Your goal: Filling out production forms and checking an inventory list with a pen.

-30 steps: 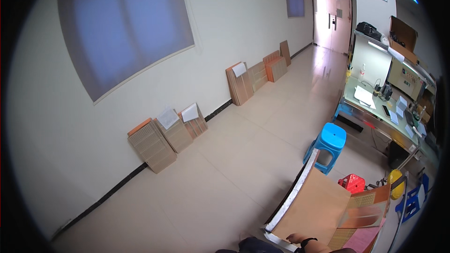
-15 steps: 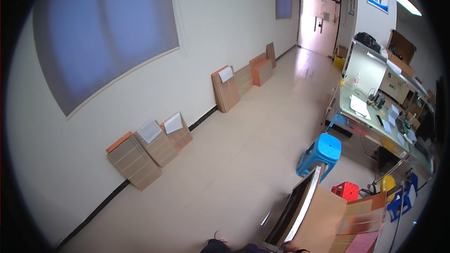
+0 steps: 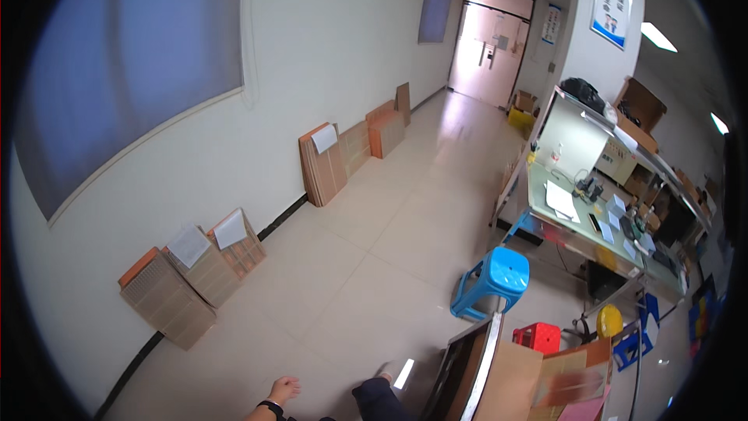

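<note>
My left hand point(image 3: 285, 390) comes in at the lower edge, with a black band on its wrist. It is held low in front of me over the tiled floor, fingers loosely apart, and holds nothing. My right hand is out of the picture. To the right of my dark-trousered leg point(image 3: 382, 399) stands a bench or cart with a pale edge point(image 3: 485, 366), bearing brown cardboard point(image 3: 510, 370).
Flattened cardboard stacks point(image 3: 167, 296) lean along the left wall, more cardboard point(image 3: 323, 168) farther on. A blue stool point(image 3: 506, 269), a red stool point(image 3: 538, 337) and a yellow stool point(image 3: 609, 320) stand right, by a green-topped workbench point(image 3: 538, 187). Glass doors point(image 3: 489, 54) end the aisle.
The view has swung right and moved forward. My left hand has come into the picture at the lower edge. A hand at the bench's pale edge has gone from sight.
</note>
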`<state>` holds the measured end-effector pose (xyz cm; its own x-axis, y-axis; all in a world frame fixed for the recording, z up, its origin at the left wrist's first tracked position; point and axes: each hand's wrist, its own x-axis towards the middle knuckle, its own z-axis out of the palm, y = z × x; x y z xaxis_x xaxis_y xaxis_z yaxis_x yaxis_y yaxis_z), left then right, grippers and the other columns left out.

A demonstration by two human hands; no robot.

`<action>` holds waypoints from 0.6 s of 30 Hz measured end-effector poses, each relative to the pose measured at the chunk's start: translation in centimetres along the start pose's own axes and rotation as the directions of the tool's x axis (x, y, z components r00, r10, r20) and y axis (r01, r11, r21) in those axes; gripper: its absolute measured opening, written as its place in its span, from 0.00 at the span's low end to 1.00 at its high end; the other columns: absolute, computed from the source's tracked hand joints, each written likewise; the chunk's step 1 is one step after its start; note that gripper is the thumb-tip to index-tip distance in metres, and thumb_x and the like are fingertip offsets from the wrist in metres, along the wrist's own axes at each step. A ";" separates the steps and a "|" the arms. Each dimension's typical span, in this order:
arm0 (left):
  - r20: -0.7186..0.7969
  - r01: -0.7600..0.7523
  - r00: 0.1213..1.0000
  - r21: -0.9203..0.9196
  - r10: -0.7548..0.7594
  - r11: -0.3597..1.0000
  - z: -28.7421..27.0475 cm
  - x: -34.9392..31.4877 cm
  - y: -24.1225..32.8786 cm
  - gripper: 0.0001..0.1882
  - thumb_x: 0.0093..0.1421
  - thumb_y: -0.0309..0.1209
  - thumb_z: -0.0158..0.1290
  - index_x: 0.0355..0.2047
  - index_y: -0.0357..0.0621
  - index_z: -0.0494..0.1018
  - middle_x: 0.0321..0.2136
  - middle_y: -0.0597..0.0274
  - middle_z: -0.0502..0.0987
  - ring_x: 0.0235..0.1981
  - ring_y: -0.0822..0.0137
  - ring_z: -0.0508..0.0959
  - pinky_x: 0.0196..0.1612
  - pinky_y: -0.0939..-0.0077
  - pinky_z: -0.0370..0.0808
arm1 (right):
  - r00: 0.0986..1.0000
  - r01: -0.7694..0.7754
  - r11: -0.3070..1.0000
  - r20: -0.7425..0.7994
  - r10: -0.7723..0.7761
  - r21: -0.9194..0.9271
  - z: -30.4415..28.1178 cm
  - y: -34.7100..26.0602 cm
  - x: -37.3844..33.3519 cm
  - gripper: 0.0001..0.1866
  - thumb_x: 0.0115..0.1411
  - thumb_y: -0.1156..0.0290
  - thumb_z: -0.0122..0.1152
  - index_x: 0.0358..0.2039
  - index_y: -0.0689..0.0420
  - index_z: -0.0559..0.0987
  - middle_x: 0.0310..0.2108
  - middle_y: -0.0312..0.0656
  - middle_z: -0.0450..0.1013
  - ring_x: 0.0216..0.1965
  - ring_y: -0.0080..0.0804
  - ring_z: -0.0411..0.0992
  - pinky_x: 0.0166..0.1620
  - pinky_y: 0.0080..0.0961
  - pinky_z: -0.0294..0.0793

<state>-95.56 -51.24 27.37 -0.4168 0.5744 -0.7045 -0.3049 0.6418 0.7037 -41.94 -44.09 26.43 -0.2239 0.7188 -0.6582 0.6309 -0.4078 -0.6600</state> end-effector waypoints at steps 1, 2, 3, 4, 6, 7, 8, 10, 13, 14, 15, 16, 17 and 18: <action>0.094 0.056 0.993 0.106 -0.066 0.993 1.1 0.8 0.2 0.15 0.61 0.30 0.43 0.46 0.41 0.69 0.39 0.55 0.76 0.37 0.63 0.77 0.38 0.68 0.75 | 1.000 -0.002 1.000 -0.024 0.003 0.011 -1.9 -0.3 1.8 0.16 0.61 0.74 0.44 0.49 0.59 0.71 0.36 0.44 0.73 0.35 0.31 0.73 0.37 0.25 0.74; 0.077 0.063 0.995 0.076 -0.069 0.995 2.0 1.7 0.5 0.15 0.61 0.30 0.43 0.46 0.41 0.69 0.39 0.55 0.76 0.37 0.63 0.77 0.38 0.68 0.75 | 0.999 -0.003 1.000 -0.042 0.004 0.017 -3.7 -0.6 3.5 0.17 0.61 0.72 0.44 0.50 0.59 0.70 0.38 0.44 0.73 0.36 0.31 0.73 0.39 0.26 0.73; 0.266 0.156 0.940 0.217 -0.212 0.964 2.9 2.4 0.7 0.17 0.61 0.34 0.44 0.49 0.42 0.68 0.45 0.56 0.73 0.43 0.62 0.74 0.43 0.65 0.72 | 0.999 -0.003 1.000 -0.054 0.004 0.020 -5.3 -0.9 5.3 0.18 0.61 0.70 0.44 0.51 0.59 0.70 0.39 0.44 0.72 0.38 0.32 0.73 0.40 0.27 0.72; 0.419 0.212 0.833 0.362 -0.362 0.908 3.7 2.9 1.0 0.19 0.62 0.38 0.45 0.52 0.44 0.67 0.50 0.57 0.70 0.49 0.61 0.71 0.49 0.62 0.69 | 0.998 0.002 1.000 -0.057 0.000 0.024 -7.0 -2.1 7.1 0.19 0.61 0.68 0.45 0.51 0.59 0.69 0.40 0.45 0.71 0.39 0.33 0.72 0.42 0.29 0.71; 0.661 0.522 0.469 0.327 -0.585 0.788 5.7 4.4 3.2 0.25 0.62 0.45 0.44 0.56 0.48 0.64 0.59 0.60 0.61 0.59 0.61 0.61 0.58 0.60 0.59 | 0.999 0.015 1.000 -0.053 -0.014 0.021 -10.7 -6.6 9.9 0.21 0.61 0.64 0.45 0.53 0.59 0.67 0.43 0.45 0.70 0.41 0.34 0.71 0.44 0.31 0.68; 0.699 0.444 0.443 0.373 -0.561 0.815 6.8 5.5 3.5 0.27 0.63 0.47 0.42 0.58 0.48 0.62 0.60 0.61 0.59 0.62 0.62 0.56 0.59 0.60 0.57 | 0.999 0.027 1.000 -0.041 -0.027 0.013 -12.8 -9.5 11.5 0.22 0.61 0.62 0.45 0.53 0.59 0.67 0.44 0.46 0.69 0.42 0.35 0.71 0.46 0.33 0.67; 0.722 0.466 0.404 0.367 -0.562 0.805 8.5 5.9 6.3 0.26 0.63 0.47 0.42 0.58 0.48 0.62 0.61 0.62 0.58 0.63 0.63 0.55 0.60 0.61 0.55 | 0.998 0.027 1.000 -0.051 -0.027 0.013 -14.9 -11.8 12.8 0.23 0.61 0.61 0.45 0.54 0.59 0.66 0.46 0.46 0.69 0.44 0.35 0.70 0.47 0.34 0.66; 0.739 0.353 0.439 0.382 -0.512 0.854 11.7 6.5 10.3 0.28 0.61 0.50 0.43 0.58 0.49 0.62 0.60 0.57 0.59 0.62 0.62 0.56 0.60 0.62 0.57 | 0.999 0.021 1.000 -0.041 -0.021 0.009 -18.3 -16.1 14.2 0.26 0.61 0.57 0.46 0.55 0.59 0.64 0.48 0.47 0.68 0.46 0.37 0.70 0.50 0.36 0.64; 0.731 0.254 0.488 0.405 -0.478 0.878 16.9 9.2 14.9 0.27 0.61 0.50 0.43 0.56 0.53 0.64 0.59 0.55 0.59 0.62 0.58 0.56 0.59 0.58 0.58 | 0.998 -0.023 0.999 -0.055 0.025 0.042 -21.9 -20.1 14.9 0.31 0.60 0.51 0.46 0.58 0.59 0.62 0.52 0.48 0.66 0.50 0.39 0.68 0.54 0.40 0.61; 0.727 0.203 0.497 0.432 -0.473 0.879 18.6 9.3 17.5 0.27 0.61 0.50 0.43 0.56 0.53 0.64 0.59 0.54 0.60 0.62 0.57 0.57 0.59 0.56 0.58 | 0.996 -0.050 0.997 -0.074 0.055 0.065 -22.6 -20.9 14.8 0.32 0.60 0.50 0.46 0.58 0.59 0.61 0.53 0.48 0.65 0.51 0.40 0.68 0.55 0.42 0.60; 0.725 0.190 0.501 0.440 -0.472 0.878 19.8 9.7 19.1 0.26 0.61 0.50 0.43 0.56 0.54 0.64 0.59 0.53 0.60 0.61 0.55 0.57 0.58 0.55 0.59 | 0.992 -0.078 0.993 -0.091 0.086 0.089 -23.4 -21.4 14.7 0.34 0.60 0.48 0.47 0.59 0.59 0.60 0.55 0.49 0.64 0.52 0.40 0.67 0.57 0.43 0.59; 0.736 0.148 0.487 0.460 -0.470 0.875 21.8 10.4 21.1 0.25 0.61 0.50 0.42 0.55 0.54 0.65 0.59 0.53 0.60 0.61 0.54 0.58 0.57 0.53 0.60 | 0.982 -0.103 0.987 -0.143 0.121 0.125 -24.8 -21.9 13.5 0.35 0.60 0.46 0.47 0.60 0.58 0.60 0.56 0.49 0.64 0.54 0.41 0.67 0.58 0.44 0.58; 0.727 0.111 0.503 0.481 -0.467 0.869 23.3 11.0 22.9 0.25 0.62 0.50 0.41 0.55 0.54 0.65 0.58 0.52 0.61 0.60 0.54 0.59 0.56 0.54 0.61 | 0.980 -0.118 0.986 -0.143 0.135 0.122 -26.9 -20.7 15.5 0.35 0.60 0.46 0.47 0.60 0.58 0.60 0.56 0.49 0.64 0.54 0.41 0.67 0.58 0.44 0.58; 0.723 0.112 0.505 0.487 -0.471 0.866 24.8 11.8 24.2 0.25 0.63 0.50 0.40 0.56 0.54 0.64 0.58 0.52 0.62 0.59 0.56 0.61 0.56 0.56 0.62 | 0.962 0.043 0.995 -0.272 -0.016 0.093 -29.4 -18.8 18.3 0.24 0.61 0.59 0.46 0.55 0.58 0.65 0.48 0.47 0.68 0.45 0.36 0.70 0.48 0.34 0.66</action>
<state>-86.59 -16.32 33.84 0.5525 0.3549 -0.7541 0.1062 0.8674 0.4861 -36.02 -6.72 37.42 -0.0236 0.8510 -0.5246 0.5489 -0.4275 -0.7183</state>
